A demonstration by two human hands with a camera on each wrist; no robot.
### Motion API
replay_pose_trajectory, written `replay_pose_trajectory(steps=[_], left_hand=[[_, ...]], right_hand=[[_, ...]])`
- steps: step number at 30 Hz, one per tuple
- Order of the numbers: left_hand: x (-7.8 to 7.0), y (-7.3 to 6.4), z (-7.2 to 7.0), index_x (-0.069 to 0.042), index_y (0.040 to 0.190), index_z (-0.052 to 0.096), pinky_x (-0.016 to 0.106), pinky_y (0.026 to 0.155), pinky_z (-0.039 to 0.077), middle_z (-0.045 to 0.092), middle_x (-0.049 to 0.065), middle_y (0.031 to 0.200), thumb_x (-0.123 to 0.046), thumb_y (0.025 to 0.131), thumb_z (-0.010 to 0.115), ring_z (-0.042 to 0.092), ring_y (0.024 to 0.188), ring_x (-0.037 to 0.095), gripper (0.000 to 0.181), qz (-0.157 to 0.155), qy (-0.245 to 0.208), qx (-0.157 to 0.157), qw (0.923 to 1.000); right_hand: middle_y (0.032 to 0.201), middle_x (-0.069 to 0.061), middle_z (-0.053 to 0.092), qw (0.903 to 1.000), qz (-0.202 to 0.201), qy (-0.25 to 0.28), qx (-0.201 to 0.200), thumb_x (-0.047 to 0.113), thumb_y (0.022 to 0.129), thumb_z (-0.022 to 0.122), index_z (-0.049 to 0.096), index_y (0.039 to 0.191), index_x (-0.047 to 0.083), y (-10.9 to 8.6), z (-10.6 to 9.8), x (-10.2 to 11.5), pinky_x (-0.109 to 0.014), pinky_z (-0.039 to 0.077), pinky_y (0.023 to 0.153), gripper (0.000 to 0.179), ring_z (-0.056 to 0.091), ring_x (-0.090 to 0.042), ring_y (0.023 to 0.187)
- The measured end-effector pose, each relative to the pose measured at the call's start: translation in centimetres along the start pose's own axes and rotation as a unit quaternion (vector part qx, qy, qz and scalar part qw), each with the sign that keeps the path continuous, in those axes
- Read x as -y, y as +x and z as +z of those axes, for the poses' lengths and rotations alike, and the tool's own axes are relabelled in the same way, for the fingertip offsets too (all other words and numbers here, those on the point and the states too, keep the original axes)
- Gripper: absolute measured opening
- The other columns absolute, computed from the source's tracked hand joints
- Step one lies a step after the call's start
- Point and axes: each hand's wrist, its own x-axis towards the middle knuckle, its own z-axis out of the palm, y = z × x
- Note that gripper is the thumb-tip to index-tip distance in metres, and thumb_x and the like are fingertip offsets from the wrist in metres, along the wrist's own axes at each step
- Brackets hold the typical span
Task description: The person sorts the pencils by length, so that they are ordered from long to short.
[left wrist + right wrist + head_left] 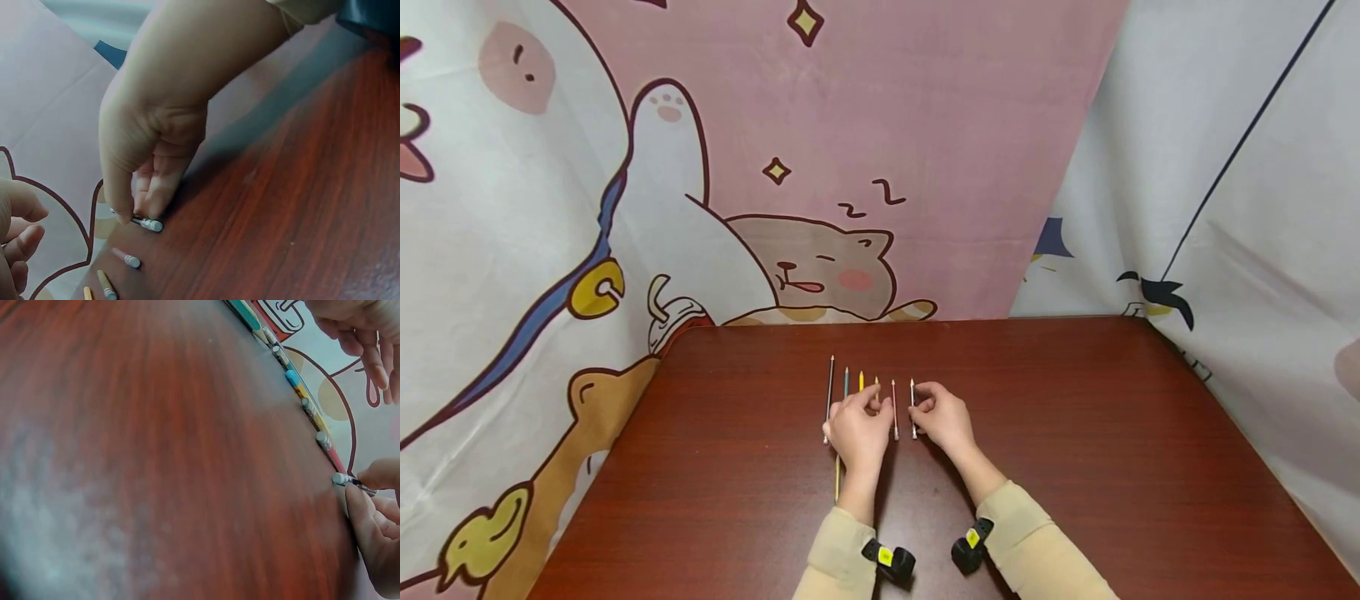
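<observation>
The white-ended pencil (pixel 913 408) is lying at the right end of a row of pencils, its sharpened tip pointing to the far side. The right hand (pixel 946 417) is pinching it between thumb and fingertips with almost no gap; whether the pencil is touching the table, I cannot tell. Just to its left a red pencil (pixel 895 408) is lying nearly parallel. The left hand (pixel 861 425) is hovering over the middle of the row, its fingers loosely bent and holding nothing, partly hiding a yellow pencil (pixel 861 380) and a blue pencil (pixel 847 380). A black pencil (pixel 830 396) is standing as the row's left end. The right forearm is slanting in from the near right, while the left is reaching almost straight from the near side; each pale sleeve (pixel 842 550) is ending short of the wrist. Tabletop (pixel 1112 433) is stretching broadly from the right hand to the right edge, more narrowly between the pencil tips and the far edge, beside a patterned cloth (pixel 970 125).
</observation>
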Motion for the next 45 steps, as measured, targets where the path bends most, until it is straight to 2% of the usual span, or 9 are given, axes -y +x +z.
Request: replay_pose_trajectory(steps=[9, 12, 20, 28, 32, 39, 45], left_hand=[[0.0, 0.1, -0.9, -0.014, 0.095, 0.081, 0.051, 0.076, 0.035, 0.069, -0.003, 0.071, -0.016, 0.072, 0.080, 0.059, 0.081, 0.026, 0.023, -0.017, -0.020, 0.004, 0.9997], [0.0, 0.0, -1.2, -0.014, 0.095, 0.081, 0.051, 0.075, 0.035, 0.069, -0.002, 0.070, -0.015, 0.073, 0.080, 0.059, 0.082, 0.026, 0.023, -0.018, -0.026, 0.005, 0.9995], [0.3, 0.0, -2.0, -0.014, 0.093, 0.080, 0.050, 0.074, 0.034, 0.066, -0.007, 0.067, -0.015, 0.073, 0.080, 0.059, 0.081, 0.026, 0.020, -0.009, -0.041, 0.006, 0.9991], [1.1, 0.2, -3.2, -0.013, 0.096, 0.080, 0.051, 0.074, 0.035, 0.068, -0.004, 0.070, -0.015, 0.073, 0.078, 0.059, 0.078, 0.025, 0.023, 0.006, -0.040, 0.018, 0.9990], [1.7, 0.5, -3.9, -0.012, 0.097, 0.079, 0.052, 0.075, 0.035, 0.066, -0.005, 0.069, -0.016, 0.074, 0.079, 0.060, 0.081, 0.026, 0.024, 0.009, -0.034, 0.032, 0.9989], [2.5, 0.7, -4.8, -0.012, 0.098, 0.079, 0.051, 0.075, 0.035, 0.067, -0.006, 0.070, -0.013, 0.074, 0.079, 0.059, 0.082, 0.027, 0.024, -0.003, -0.039, 0.045, 0.9982], [3.4, 1.0, -5.7, -0.011, 0.099, 0.079, 0.053, 0.075, 0.036, 0.068, -0.004, 0.072, -0.015, 0.075, 0.079, 0.060, 0.083, 0.029, 0.024, -0.004, -0.030, 0.058, 0.9979]], right_hand=[[0.067, 0.005, 0.066, 0.9973, -0.032, -0.066, -0.004, 0.012, 0.080, 0.079, 0.070, 0.113, 0.003, 0.1, 0.5, 0.0, -0.033, 0.049, 0.060, 0.035, 0.058, -0.006, 0.051], [0.066, 0.006, 0.065, 0.9975, -0.024, -0.067, 0.001, 0.013, 0.081, 0.079, 0.072, 0.112, 0.004, 0.0, 0.6, 0.1, -0.032, 0.048, 0.060, 0.033, 0.058, -0.005, 0.050], [0.066, 0.004, 0.065, 0.9975, -0.038, -0.060, -0.006, 0.011, 0.082, 0.078, 0.073, 0.108, 0.002, -0.2, 0.8, 0.0, -0.030, 0.048, 0.057, 0.027, 0.058, -0.005, 0.048], [0.066, 0.006, 0.064, 0.9959, -0.031, -0.083, -0.017, 0.013, 0.083, 0.077, 0.073, 0.107, 0.005, 0.0, 0.8, -0.2, -0.036, 0.051, 0.063, 0.025, 0.057, -0.004, 0.049], [0.067, 0.005, 0.064, 0.9967, -0.029, -0.074, -0.015, 0.013, 0.083, 0.077, 0.073, 0.107, 0.005, -0.1, 0.7, -0.1, -0.038, 0.052, 0.065, 0.025, 0.058, -0.005, 0.048], [0.066, 0.004, 0.063, 0.9985, -0.028, -0.045, -0.014, 0.012, 0.084, 0.076, 0.072, 0.107, 0.002, 0.0, 0.6, -0.2, -0.036, 0.053, 0.064, 0.025, 0.060, -0.006, 0.047], [0.067, 0.002, 0.062, 0.9994, -0.031, -0.009, -0.013, 0.009, 0.084, 0.075, 0.071, 0.106, 0.000, -0.2, 0.5, -0.7, -0.030, 0.054, 0.057, 0.024, 0.061, -0.009, 0.048]])
